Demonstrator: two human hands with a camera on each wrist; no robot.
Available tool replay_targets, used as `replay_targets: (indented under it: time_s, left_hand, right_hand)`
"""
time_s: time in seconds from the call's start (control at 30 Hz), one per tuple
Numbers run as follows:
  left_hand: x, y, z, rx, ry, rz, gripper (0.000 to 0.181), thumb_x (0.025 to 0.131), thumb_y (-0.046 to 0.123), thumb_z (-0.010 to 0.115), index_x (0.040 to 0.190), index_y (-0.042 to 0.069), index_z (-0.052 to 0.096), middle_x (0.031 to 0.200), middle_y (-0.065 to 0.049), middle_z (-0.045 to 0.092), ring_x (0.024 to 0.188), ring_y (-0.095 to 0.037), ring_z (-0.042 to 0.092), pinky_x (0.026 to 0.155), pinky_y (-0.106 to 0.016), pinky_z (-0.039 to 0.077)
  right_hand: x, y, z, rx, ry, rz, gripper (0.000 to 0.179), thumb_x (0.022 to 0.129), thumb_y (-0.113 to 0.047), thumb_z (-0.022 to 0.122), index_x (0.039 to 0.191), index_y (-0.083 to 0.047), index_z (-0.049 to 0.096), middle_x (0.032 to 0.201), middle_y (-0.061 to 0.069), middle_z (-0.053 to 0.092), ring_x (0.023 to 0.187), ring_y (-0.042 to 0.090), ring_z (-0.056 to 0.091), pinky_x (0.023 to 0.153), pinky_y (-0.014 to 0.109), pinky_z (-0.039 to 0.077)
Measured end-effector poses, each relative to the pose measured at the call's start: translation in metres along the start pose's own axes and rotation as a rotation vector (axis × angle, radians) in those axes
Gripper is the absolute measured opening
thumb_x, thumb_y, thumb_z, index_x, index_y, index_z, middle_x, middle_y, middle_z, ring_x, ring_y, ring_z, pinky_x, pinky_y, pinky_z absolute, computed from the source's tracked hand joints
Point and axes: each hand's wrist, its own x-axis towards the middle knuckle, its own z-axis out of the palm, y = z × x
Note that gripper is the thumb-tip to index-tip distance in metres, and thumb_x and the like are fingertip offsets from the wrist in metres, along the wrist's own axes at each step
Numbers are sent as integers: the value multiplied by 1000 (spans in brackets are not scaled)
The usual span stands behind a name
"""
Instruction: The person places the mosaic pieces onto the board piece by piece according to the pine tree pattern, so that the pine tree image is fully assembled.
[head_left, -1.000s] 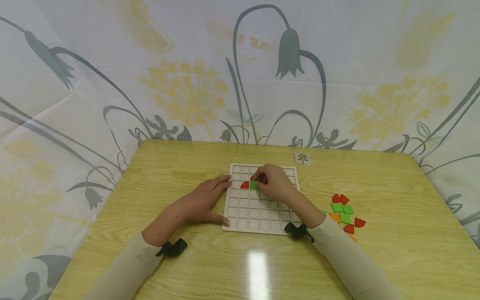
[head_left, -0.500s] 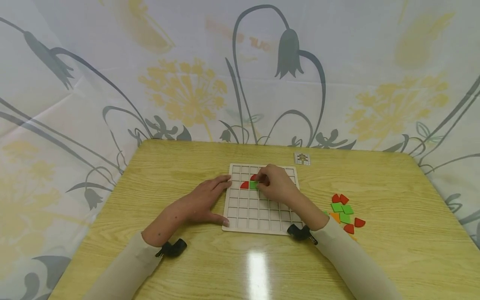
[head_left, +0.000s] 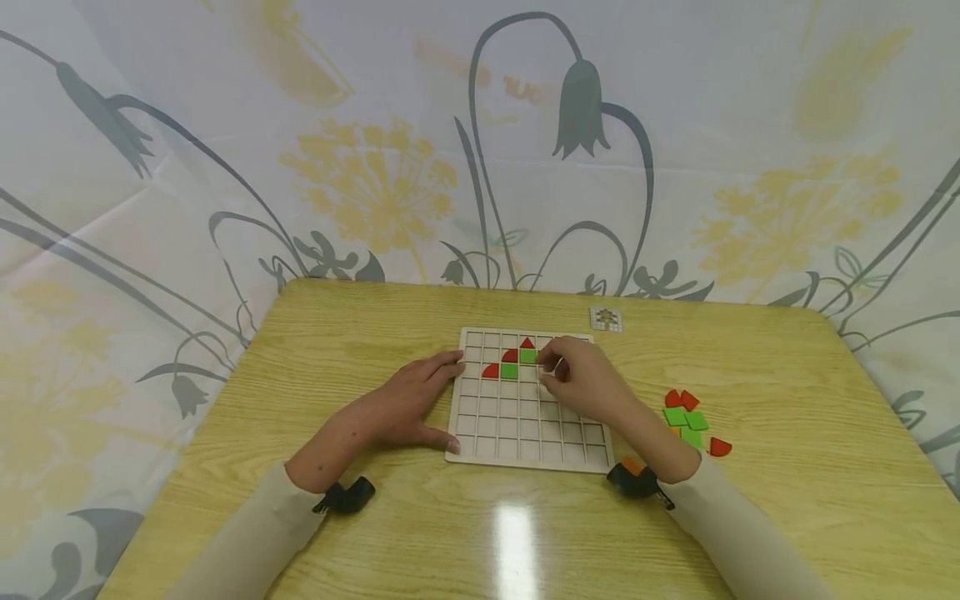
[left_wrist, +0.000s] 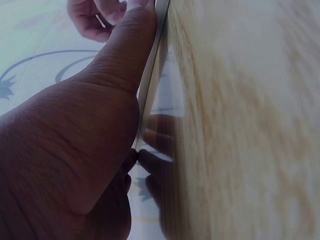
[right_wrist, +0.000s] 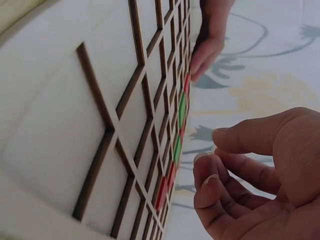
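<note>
My left hand (head_left: 405, 407) lies along the left edge of the pale gridded board (head_left: 487, 425), fingers spread, fingertips and thumb at its rim. In the left wrist view the thumb (left_wrist: 125, 45) rests along that edge. My right hand (head_left: 581, 375) hovers over the upper right of the board, fingers loosely bent, with nothing visible between them. Just left of it, a red triangle (head_left: 527, 343) sits above a green square (head_left: 528, 357). Further left are red quarter-circles (head_left: 491, 371) and another green square (head_left: 509, 372). The right wrist view shows a nearby red piece (right_wrist: 161, 193) in the grid.
Loose red, green and orange pieces, including a green tile (head_left: 696, 421) and a red quarter-circle (head_left: 720, 447), lie right of the board, partly behind my right forearm. A small pattern card (head_left: 606, 318) lies beyond the board. A printed curtain (head_left: 420, 150) hangs behind the table (head_left: 360, 325).
My right hand has moved right across the board, bringing the upper green square and red triangle into sight. My left hand stays at the board's edge.
</note>
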Motion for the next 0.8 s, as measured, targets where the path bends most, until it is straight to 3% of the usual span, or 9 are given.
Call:
replay_targets:
  time_s: [0.8]
  left_hand:
    - [-1,1,0,-13,-9,-17,120,82,72,78,169,8,25,177,-7,16,162,-30,21,128,-54,25]
  right_hand:
    - [-51,15,-40,-45,58,64,19,95,-2,75,114,-1,74,105,9,70,88,20,67,76,39,59]
